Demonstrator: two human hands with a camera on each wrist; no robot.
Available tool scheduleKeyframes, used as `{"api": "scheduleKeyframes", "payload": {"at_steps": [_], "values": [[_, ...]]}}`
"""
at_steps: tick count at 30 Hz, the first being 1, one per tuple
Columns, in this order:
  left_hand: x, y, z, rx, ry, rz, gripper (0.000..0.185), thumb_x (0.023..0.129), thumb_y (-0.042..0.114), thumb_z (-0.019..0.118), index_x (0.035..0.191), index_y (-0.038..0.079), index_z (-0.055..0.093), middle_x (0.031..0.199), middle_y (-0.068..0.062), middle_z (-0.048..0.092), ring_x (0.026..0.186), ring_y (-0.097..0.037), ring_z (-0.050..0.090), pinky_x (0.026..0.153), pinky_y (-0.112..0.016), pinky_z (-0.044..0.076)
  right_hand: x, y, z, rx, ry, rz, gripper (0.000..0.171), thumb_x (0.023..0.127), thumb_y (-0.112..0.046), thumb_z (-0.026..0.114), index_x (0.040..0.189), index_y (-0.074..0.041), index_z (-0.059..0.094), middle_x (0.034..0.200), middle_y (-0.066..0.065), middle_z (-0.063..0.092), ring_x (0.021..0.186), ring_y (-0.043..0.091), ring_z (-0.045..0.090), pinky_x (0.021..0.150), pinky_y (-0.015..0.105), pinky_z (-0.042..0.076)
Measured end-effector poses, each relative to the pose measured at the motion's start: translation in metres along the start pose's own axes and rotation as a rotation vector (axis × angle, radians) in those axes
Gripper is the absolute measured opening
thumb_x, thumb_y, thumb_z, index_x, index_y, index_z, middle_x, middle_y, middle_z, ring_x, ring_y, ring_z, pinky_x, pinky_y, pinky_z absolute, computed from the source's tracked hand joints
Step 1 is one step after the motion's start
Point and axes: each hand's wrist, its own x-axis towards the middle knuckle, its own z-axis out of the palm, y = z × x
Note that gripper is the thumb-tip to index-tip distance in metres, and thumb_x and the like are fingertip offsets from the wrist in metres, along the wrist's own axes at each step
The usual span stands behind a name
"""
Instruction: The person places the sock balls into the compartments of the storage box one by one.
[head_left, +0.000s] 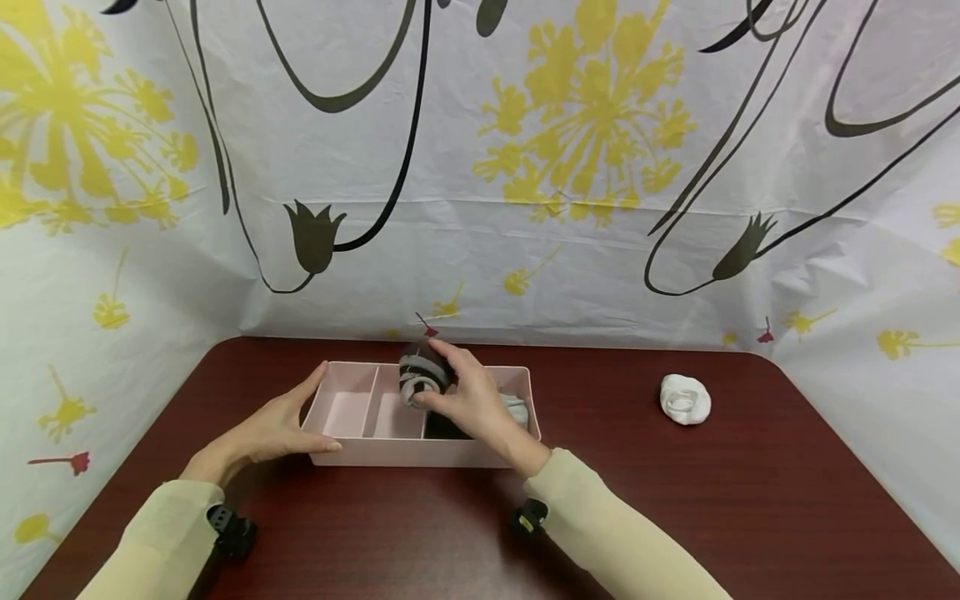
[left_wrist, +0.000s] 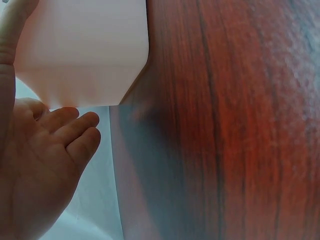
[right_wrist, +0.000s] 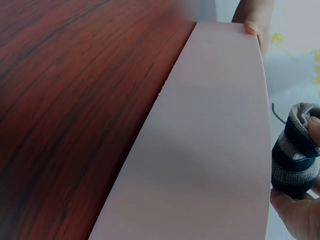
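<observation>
My right hand (head_left: 476,400) pinches a rolled-up pair of socks (head_left: 422,375) with grey and black stripes, thumb at the near side and fingers behind. This roll is up at rim height over the middle of a pink divided box (head_left: 420,452). In the right wrist view the striped roll (right_wrist: 295,155) appears beside the box wall (right_wrist: 215,125). My left hand (head_left: 273,425) holds the box's left end, thumb on the front rim and a finger at the back corner. Seen from the left wrist, the other fingers (left_wrist: 82,132) are bent loosely below that end.
A black item (head_left: 442,427) lies in a box compartment below the right hand, and a light grey cloth roll (head_left: 516,408) is at the right end. A white rolled cloth (head_left: 685,399) sits on the dark red table (head_left: 637,500) to the right. Behind hangs a patterned curtain (head_left: 465,167).
</observation>
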Motion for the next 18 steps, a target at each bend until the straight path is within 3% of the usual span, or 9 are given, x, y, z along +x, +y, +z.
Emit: {"api": "scheduleKeyframes", "payload": {"at_steps": [8,18], "values": [[0.001,-0.001,0.0,-0.007,-0.003,-0.012,0.118,0.069,0.04,0.08,0.152,0.008,0.002,0.154,-0.023,0.013,0.136,-0.042,0.024,0.103,-0.06,0.027,0.004,-0.003,0.01,-0.074,-0.044,-0.029,0.069,0.077,-0.018,0.077,0.137,-0.004,0.046,0.121,0.016,0.057,0.1,0.025,0.056,0.086,0.04,0.044],[0.001,-0.002,0.001,-0.017,-0.006,-0.011,0.119,0.069,0.04,0.081,0.152,0.007,0.002,0.155,-0.023,0.012,0.136,-0.041,0.023,0.103,-0.06,0.026,0.005,-0.005,0.015,-0.11,-0.106,-0.02,0.07,0.077,-0.019,0.077,0.139,-0.007,0.045,0.125,0.015,0.055,0.107,0.025,0.055,0.088,0.038,0.048]]}}
